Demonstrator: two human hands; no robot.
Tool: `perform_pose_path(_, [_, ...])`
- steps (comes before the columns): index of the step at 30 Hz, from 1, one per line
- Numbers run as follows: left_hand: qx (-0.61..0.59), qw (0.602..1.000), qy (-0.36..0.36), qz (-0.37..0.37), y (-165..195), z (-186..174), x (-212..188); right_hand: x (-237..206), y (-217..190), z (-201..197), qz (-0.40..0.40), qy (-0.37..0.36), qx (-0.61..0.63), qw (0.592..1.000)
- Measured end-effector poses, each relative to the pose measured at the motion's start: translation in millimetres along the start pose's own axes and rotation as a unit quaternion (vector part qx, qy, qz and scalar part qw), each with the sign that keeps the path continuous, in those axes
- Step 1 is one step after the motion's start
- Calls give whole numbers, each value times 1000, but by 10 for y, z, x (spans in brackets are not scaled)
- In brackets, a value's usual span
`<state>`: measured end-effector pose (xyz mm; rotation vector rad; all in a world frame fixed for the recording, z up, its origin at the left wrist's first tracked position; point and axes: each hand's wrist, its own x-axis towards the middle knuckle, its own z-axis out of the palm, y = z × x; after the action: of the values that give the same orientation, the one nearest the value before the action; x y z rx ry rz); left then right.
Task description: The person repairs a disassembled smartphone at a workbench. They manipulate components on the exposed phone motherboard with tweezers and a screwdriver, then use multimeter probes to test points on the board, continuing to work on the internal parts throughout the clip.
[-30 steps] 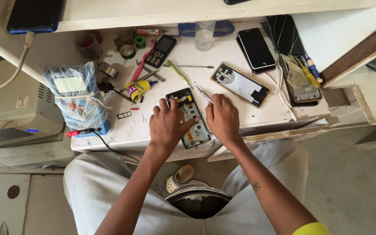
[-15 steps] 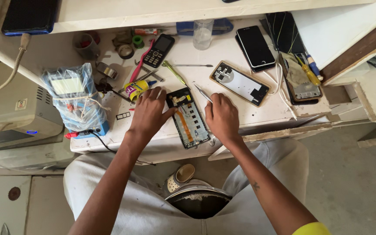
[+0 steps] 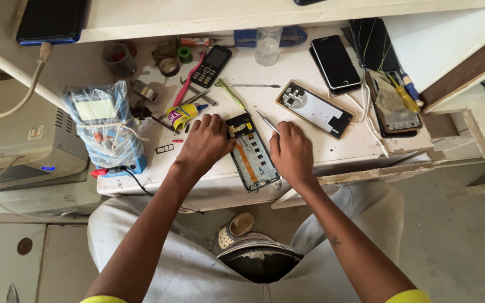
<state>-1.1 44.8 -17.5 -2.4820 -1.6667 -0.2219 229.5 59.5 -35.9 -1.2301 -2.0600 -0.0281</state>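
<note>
Phone with its back off (image 3: 252,152) lies near the front edge of the table (image 3: 332,147), long axis running toward you, its lower end just at the edge. Circuit boards and an orange flex strip are exposed.

Handling, judged: light, flat and stiff as a slab, but fragile where it is open. The flex and small connectors would tear or bend under a stray fingertip. The smooth frame could slide on the worn tabletop, and the end at the edge could tip off. Take hold at the long side rails, not on the open face.

Grip, left hand (image 3: 207,143): palm down, fingers spread and lightly curled, resting on the table beside the phone's left rail, fingertips near its upper left corner. It clasps nothing that you can see.

Grip, right hand (image 3: 291,150): closed around thin metal tweezers (image 3: 266,120), whose tip points up and left toward the phone's top right corner. The heel of the hand sits against the right rail.

Nearby: yellow glue tube (image 3: 181,115) just left of the left hand; a loose back cover (image 3: 315,109) above and right of the right hand; a small keypad phone (image 3: 211,65) farther back.
</note>
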Motion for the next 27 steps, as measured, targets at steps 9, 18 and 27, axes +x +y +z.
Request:
perform_pose_path(9, [11, 999, 32, 7, -13, 12, -42, 3, 9, 11, 3, -1, -6, 1000])
perform_pose_path(18, [12, 997, 80, 14, -19, 39, -78, -2, 8, 14, 4, 3, 3, 1000])
perform_pose_path(27, [-61, 992, 108, -5, -23, 20, -34, 3, 7, 21, 4, 3, -3, 1000])
